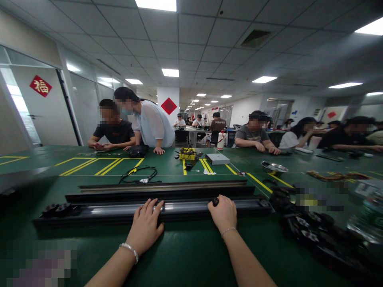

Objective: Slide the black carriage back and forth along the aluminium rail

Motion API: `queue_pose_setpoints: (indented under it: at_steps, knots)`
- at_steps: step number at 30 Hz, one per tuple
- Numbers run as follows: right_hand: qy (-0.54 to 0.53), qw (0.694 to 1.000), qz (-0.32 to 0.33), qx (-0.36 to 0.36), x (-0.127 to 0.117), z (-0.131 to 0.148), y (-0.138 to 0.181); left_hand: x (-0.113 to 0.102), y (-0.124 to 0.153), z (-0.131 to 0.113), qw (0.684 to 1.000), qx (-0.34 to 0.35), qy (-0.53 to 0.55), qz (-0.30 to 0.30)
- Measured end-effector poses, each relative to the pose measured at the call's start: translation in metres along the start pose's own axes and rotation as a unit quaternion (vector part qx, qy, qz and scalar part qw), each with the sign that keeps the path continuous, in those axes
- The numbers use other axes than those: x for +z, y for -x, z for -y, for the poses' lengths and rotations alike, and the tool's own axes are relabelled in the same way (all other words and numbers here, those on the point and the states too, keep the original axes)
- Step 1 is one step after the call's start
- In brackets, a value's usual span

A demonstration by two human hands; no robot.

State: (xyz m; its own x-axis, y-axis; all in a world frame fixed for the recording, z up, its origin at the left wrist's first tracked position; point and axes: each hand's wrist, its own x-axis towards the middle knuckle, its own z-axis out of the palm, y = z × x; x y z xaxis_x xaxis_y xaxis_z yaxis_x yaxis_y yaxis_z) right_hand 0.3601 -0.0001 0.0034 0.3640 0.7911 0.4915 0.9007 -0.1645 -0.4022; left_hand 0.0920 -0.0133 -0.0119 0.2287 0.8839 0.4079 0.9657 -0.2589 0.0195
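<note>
A long black and silver metal rail [185,208] lies across the green table [185,255] in front of me, with a second dark rail [161,187] just behind it. My left hand [146,225] rests flat on the near rail, fingers stretched out over its silver channel. My right hand [224,213] is curled at the rail's right part, its fingers pinched on a small black part [215,201] on the rail; I cannot make out what it is.
A pile of black parts [311,231] lies at the right. Farther back are a black cable [139,174], a yellow tool [187,153], a grey box [217,158] and a metal bowl [273,167]. Several people sit or lean along the far edge.
</note>
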Motion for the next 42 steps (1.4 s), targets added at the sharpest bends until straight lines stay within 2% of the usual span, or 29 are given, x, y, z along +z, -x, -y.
queue_pose_setpoints:
  at_steps: [12, 22, 34, 42]
  knots:
    - [0.009, 1.0, -0.004, -0.011, 0.004, -0.007, -0.005, -0.005, 0.0, -0.003, 1.0, -0.002, -0.004, 0.006]
    - [0.003, 0.999, 0.012, 0.034, -0.004, -0.008, -0.002, -0.003, -0.001, -0.002, 1.0, -0.007, 0.0, 0.01]
    - [-0.005, 0.999, 0.018, 0.032, 0.0, -0.011, -0.004, -0.003, -0.001, -0.001, 1.0, -0.007, 0.005, 0.014]
    - [0.0, 1.0, -0.005, 0.021, 0.0, -0.011, -0.004, -0.004, 0.0, -0.003, 1.0, -0.002, 0.0, 0.007]
